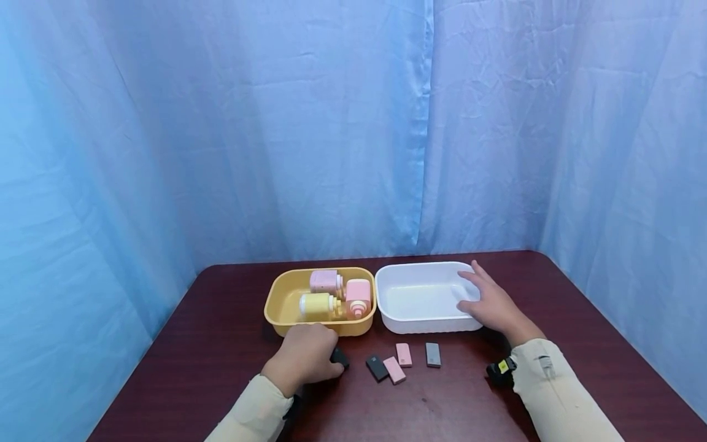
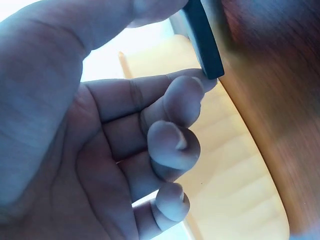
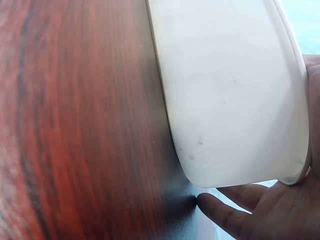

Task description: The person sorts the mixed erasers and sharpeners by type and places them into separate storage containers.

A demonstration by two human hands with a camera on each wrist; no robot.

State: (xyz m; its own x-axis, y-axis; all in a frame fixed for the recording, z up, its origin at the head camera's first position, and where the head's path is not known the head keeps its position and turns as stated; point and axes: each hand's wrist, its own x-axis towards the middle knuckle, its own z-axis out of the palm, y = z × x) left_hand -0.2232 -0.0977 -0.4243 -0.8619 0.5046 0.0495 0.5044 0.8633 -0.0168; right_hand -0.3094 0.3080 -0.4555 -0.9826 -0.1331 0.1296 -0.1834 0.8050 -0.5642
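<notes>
Beside the front wall of the yellow bin (image 1: pixel 274 293), my left hand (image 1: pixel 307 354) pinches a flat black block (image 2: pixel 205 37) between thumb and index finger. In the left wrist view the other fingers are bent and hold nothing, with the bin's outer wall behind them. My right hand (image 1: pixel 493 305) lies at the right end of the white bin (image 1: pixel 428 327), thumb and index finger spread over its rim. In the right wrist view, other fingers (image 3: pixel 225 215) reach down outside the bin's end, close to the table.
Inside the yellow bin lie a purple bottle (image 1: pixel 323 281), a yellow bottle (image 1: pixel 317 304) and a pink bottle (image 1: pixel 358 291). In front of the bins are another black block (image 1: pixel 377 368), two pink blocks (image 1: pixel 404 355) and a grey block (image 1: pixel 433 355). Blue curtains (image 1: pixel 342 135) surround the table (image 1: pixel 221 331).
</notes>
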